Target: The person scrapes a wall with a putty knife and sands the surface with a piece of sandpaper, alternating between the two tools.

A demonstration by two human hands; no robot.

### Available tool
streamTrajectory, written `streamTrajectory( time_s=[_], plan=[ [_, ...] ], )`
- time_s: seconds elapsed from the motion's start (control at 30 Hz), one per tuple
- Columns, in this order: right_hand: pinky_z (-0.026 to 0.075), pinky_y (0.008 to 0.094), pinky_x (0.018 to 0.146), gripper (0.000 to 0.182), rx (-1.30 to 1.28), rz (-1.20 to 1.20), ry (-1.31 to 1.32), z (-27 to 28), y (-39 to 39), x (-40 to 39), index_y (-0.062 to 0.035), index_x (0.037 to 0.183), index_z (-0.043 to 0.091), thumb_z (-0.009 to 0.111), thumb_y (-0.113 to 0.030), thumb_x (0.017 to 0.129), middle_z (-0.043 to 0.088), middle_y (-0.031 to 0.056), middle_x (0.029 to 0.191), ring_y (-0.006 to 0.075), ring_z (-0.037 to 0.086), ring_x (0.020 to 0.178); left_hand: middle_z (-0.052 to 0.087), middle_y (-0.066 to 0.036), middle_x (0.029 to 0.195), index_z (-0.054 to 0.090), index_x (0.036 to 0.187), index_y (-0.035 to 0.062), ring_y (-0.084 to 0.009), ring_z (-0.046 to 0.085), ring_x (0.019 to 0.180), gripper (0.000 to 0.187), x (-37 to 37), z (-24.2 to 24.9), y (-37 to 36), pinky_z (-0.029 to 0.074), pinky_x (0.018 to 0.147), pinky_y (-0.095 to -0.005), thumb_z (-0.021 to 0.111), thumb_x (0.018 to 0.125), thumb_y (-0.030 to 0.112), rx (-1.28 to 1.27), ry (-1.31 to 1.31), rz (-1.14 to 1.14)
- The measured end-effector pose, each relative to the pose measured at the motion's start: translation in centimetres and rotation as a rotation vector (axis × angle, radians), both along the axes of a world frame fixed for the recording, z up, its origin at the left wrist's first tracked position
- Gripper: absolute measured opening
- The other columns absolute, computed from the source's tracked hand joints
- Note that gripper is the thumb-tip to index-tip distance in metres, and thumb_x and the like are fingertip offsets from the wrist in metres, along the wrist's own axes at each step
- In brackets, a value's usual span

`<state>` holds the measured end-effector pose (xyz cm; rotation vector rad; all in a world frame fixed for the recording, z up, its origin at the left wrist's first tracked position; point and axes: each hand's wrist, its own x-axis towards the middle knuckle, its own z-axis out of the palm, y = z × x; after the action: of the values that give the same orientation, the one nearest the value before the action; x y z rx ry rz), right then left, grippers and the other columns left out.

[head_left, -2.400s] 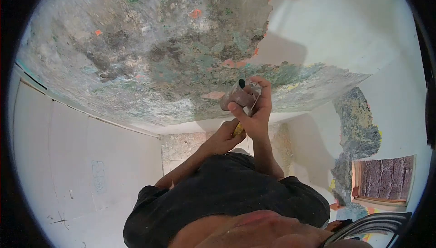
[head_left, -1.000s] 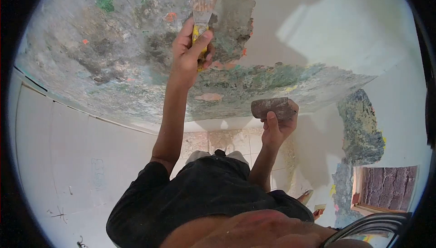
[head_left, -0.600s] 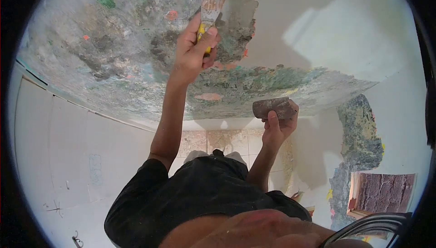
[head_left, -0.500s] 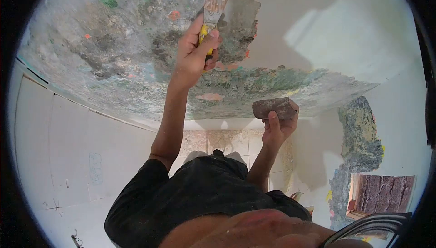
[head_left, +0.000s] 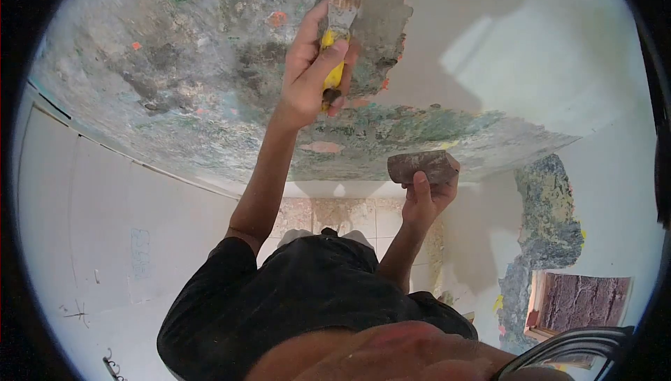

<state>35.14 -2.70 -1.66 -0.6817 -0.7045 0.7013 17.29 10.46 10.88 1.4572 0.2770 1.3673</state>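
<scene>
My left hand (head_left: 307,74) is closed around the yellow handle of a paint scraper (head_left: 346,4). The scraper's broad, stained blade points up and overlaps the bare grey patch of the wall (head_left: 210,67), near the ragged edge of the white paint. Lower and to the right, my right hand (head_left: 428,196) grips a curled piece of brown sandpaper (head_left: 419,167), thumb on the front and fingers behind it. The sandpaper overlaps the lower part of the mottled wall in this view.
Smooth white paint (head_left: 545,46) covers the wall to the right. A second stripped patch (head_left: 549,206) runs down the side wall towards a small window opening (head_left: 583,304). A white door (head_left: 105,227) stands on the left, and floor tiles (head_left: 388,220) show below.
My left hand and the scraper have shifted slightly right, and the handle shows more between the fingers. My right hand holds the sandpaper in nearly the same place.
</scene>
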Motion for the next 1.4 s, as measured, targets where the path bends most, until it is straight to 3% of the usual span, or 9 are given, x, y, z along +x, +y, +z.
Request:
streamTrajectory(
  time_s=[0.17, 0.27, 0.47, 0.57, 0.67, 0.87, 1.3, 1.4],
  plan=[
    [0.048, 0.0266, 0.048, 0.048, 0.04, 0.008, -0.049, -0.4, 0.5, 0.4, -0.0016, 0.118, 0.051, 0.077, -0.011, 0.079, 0.06, 0.005, 0.094, 0.0138, 0.06, 0.074, 0.051, -0.003, 0.078, 0.024, 0.154, 0.0129, -0.0056, 0.042, 0.04, 0.056, 0.5, 1.4, -1.0, 0.034, 0.032, -0.0209, 0.046, 0.103, 0.016, -0.115, -0.041, -0.058],
    [0.047, 0.0257, 0.052, 0.049, 0.045, -0.048, -0.042, 0.2, 0.4, 0.3, -0.0038, 0.117, 0.052, 0.081, -0.014, 0.079, 0.061, 0.0029, 0.088, 0.0105, 0.058, 0.071, 0.046, -0.001, 0.079, 0.033, 0.151, 0.0169, -0.0023, 0.034, 0.038, 0.047, 1.0, 0.6, -1.5, 0.029, 0.03, -0.018, 0.041, 0.105, 0.018, -0.131, -0.018, 0.048],
    [0.048, 0.0257, 0.054, 0.049, 0.01, -0.01, -0.001, 0.4, 0.4, 0.0, -0.0043, 0.116, 0.053, 0.082, -0.014, 0.078, 0.061, 0.0021, 0.088, 0.0104, 0.057, 0.073, 0.046, 0.001, 0.076, 0.037, 0.149, 0.0168, -0.0012, 0.033, 0.039, 0.045, 0.2, 2.4, -1.8, 0.027, 0.029, -0.0172, 0.044, 0.104, 0.02, -0.183, 0.056, 0.038],
    [0.049, 0.0274, 0.052, 0.046, 0.022, -0.023, -0.03, 0.1, 0.6, 0.0, -0.0007, 0.117, 0.052, 0.076, -0.008, 0.079, 0.06, 0.0063, 0.097, 0.0146, 0.06, 0.078, 0.046, 0.001, 0.075, 0.039, 0.147, 0.0169, -0.0011, 0.034, 0.039, 0.044, -0.3, 2.6, -1.7, 0.026, 0.029, -0.0174, 0.045, 0.104, 0.022, -0.179, 0.058, 0.017],
    [0.046, 0.0251, 0.054, 0.047, -0.004, -0.044, -0.038, 1.0, 0.8, -0.3, -0.0043, 0.115, 0.054, 0.081, -0.011, 0.077, 0.06, 0.0009, 0.087, 0.0097, 0.056, 0.073, 0.045, 0.002, 0.074, 0.041, 0.146, 0.0169, -0.0011, 0.033, 0.039, 0.043, -0.2, 3.3, -1.6, 0.026, 0.029, -0.0175, 0.047, 0.104, 0.023, -0.159, 0.107, 0.067],
    [0.046, 0.0244, 0.055, 0.046, 0.017, -0.041, -0.041, 0.4, 1.5, -0.3, -0.0036, 0.115, 0.054, 0.08, -0.011, 0.078, 0.06, 0.0008, 0.088, 0.009, 0.056, 0.075, 0.045, 0.002, 0.073, 0.041, 0.147, 0.0165, -0.0012, 0.033, 0.038, 0.046, -1.0, 4.6, -1.8, 0.026, 0.029, -0.0175, 0.05, 0.103, 0.023, -0.198, 0.15, 0.035],
    [0.049, 0.0253, 0.057, 0.047, 0.016, -0.047, -0.065, 0.1, 1.5, -0.5, -0.0032, 0.114, 0.054, 0.081, -0.013, 0.078, 0.064, 0.0034, 0.091, 0.0101, 0.059, 0.074, 0.046, 0.003, 0.072, 0.04, 0.148, 0.0174, -0.0002, 0.033, 0.04, 0.046, -0.4, 2.4, -1.4, 0.026, 0.03, -0.017, 0.049, 0.103, 0.021, -0.207, 0.167, 0.05],
    [0.051, 0.0266, 0.072, 0.048, 0.017, 0.015, -0.065, 0.7, 0.6, -0.6, 0.0013, 0.119, 0.054, 0.077, -0.008, 0.078, 0.062, 0.006, 0.099, 0.0147, 0.061, 0.087, 0.046, 0.003, 0.071, 0.04, 0.149, 0.0164, -0.001, 0.035, 0.039, 0.047, -0.2, 1.6, -1.9, 0.027, 0.03, -0.0184, 0.049, 0.103, 0.021, -0.213, 0.137, 0.064]
  ],
)
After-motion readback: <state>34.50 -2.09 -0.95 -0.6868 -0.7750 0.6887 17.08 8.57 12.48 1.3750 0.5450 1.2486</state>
